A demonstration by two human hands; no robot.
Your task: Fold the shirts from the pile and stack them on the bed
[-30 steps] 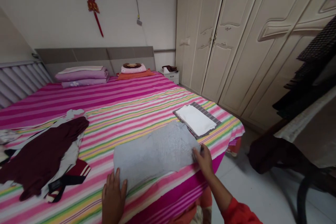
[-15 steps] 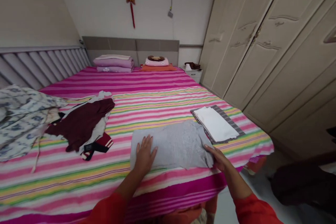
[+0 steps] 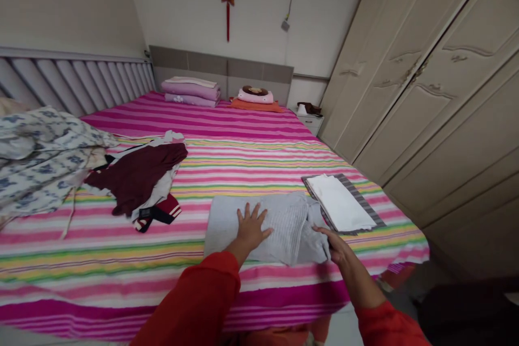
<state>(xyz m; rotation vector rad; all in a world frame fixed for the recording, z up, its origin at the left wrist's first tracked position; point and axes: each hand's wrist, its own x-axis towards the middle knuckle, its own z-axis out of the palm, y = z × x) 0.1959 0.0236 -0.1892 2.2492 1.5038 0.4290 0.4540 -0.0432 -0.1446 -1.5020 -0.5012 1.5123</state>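
Observation:
A light grey folded garment [image 3: 286, 227] with a ribbed band lies lengthwise near the bed's front edge. My left hand [image 3: 252, 227] rests flat on it, left of the ribbing, fingers spread. At its right end my right hand [image 3: 338, 248] pinches the edge between thumb and fingers, and the cloth there is bunched and slightly raised. Just beyond the right hand lies a folded white cloth [image 3: 343, 203] on top of a grey striped one [image 3: 367, 203].
Loose clothes lie at the left: a maroon garment [image 3: 141, 175] and a floral-patterned one [image 3: 40, 157]. Folded purple bedding [image 3: 190, 92] and a pink and orange stack [image 3: 255, 100] sit by the headboard [image 3: 259, 70]. A wardrobe [image 3: 405, 108] stands along the right.
My left hand has slid right along the grey garment, its fingers now more spread. The garment's right end is drawn inward and more bunched at my right hand. The view has shifted left.

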